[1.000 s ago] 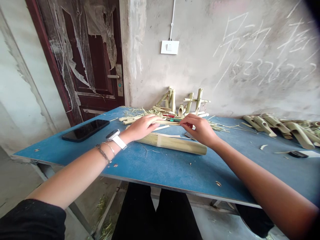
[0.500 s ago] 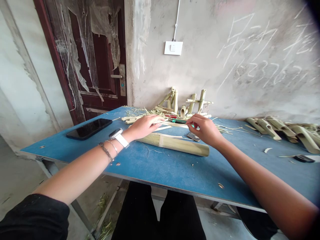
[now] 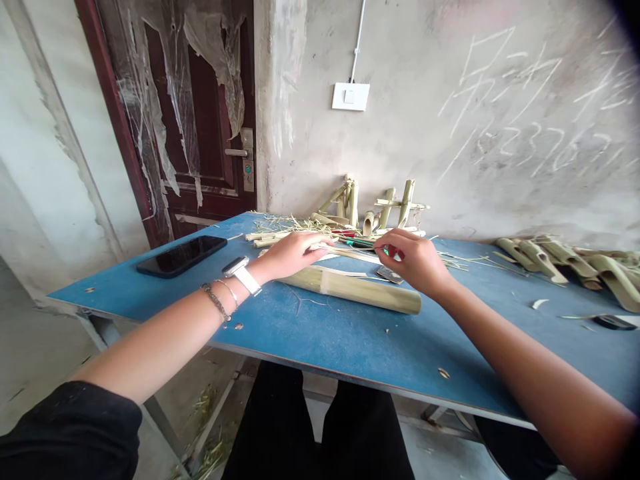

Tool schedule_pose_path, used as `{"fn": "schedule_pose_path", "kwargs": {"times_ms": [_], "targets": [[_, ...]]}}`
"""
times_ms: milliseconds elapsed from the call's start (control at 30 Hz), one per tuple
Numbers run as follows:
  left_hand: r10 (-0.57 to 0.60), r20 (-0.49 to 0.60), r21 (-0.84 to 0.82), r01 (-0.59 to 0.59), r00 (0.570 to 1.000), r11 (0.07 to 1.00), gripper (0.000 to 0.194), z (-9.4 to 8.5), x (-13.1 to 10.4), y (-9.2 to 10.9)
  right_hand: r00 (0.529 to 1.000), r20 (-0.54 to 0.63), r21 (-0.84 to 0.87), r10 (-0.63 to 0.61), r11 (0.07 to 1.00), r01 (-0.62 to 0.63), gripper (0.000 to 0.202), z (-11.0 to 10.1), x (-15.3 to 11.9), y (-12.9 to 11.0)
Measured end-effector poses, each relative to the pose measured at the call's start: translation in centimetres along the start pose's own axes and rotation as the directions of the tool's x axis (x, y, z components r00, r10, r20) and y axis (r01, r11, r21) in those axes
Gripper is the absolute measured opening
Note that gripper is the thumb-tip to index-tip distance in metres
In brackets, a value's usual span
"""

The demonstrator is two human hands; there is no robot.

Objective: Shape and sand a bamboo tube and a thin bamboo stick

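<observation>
My left hand, with a white watch on its wrist, is closed on a thin bamboo strip that points right. My right hand is in a pinch near the strip's right end; a thin dark strand seems to run into its fingertips. Below both hands a thick bamboo tube lies on the blue table. A fine wire rests in front of the tube. Behind the right hand's fingers lies a small dark flat piece, partly hidden.
A black phone lies at the left. Bamboo shavings and upright bamboo frames stand at the back by the wall. Cut bamboo pieces are piled at the right, with a black object nearer the edge.
The bamboo strip now shows clearly between the hands. Both hands stay almost in place, the right fingers turned slightly. The whole view has shifted a little.
</observation>
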State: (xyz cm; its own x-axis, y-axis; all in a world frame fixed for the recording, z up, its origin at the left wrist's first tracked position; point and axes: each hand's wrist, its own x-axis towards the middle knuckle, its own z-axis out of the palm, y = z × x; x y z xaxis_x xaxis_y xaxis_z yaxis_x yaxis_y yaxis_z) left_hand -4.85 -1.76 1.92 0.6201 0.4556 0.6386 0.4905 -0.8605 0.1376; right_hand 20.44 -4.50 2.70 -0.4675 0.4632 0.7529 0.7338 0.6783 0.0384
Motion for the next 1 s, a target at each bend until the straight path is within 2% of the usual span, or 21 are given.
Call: {"fn": "schedule_pose_path", "kwargs": {"times_ms": [133,367,667,1000], "targets": [[0.037,0.005,-0.007,-0.037,0.999,0.999,0.025,0.17,0.04,-0.13,1.0,0.005,-0.025,0.009,1.0,-0.009,0.014,0.09,0.0,-0.15],[0.057,0.012,0.006,-0.057,0.998,0.998,0.026,0.13,-0.02,-0.18,0.999,0.037,-0.188,0.015,0.982,-0.008,0.015,0.13,-0.37,-0.16],[0.073,0.0,-0.007,-0.073,0.997,0.997,0.026,0.02,-0.03,-0.11,0.996,0.077,-0.075,-0.054,0.995,0.059,0.024,0.14,-0.31,-0.15],[0.075,-0.024,-0.002,-0.076,0.997,0.997,0.024,0.0,-0.1,-0.16,0.995,0.059,-0.115,-0.075,0.99,0.081,0.023,0.13,-0.34,-0.09]]}}
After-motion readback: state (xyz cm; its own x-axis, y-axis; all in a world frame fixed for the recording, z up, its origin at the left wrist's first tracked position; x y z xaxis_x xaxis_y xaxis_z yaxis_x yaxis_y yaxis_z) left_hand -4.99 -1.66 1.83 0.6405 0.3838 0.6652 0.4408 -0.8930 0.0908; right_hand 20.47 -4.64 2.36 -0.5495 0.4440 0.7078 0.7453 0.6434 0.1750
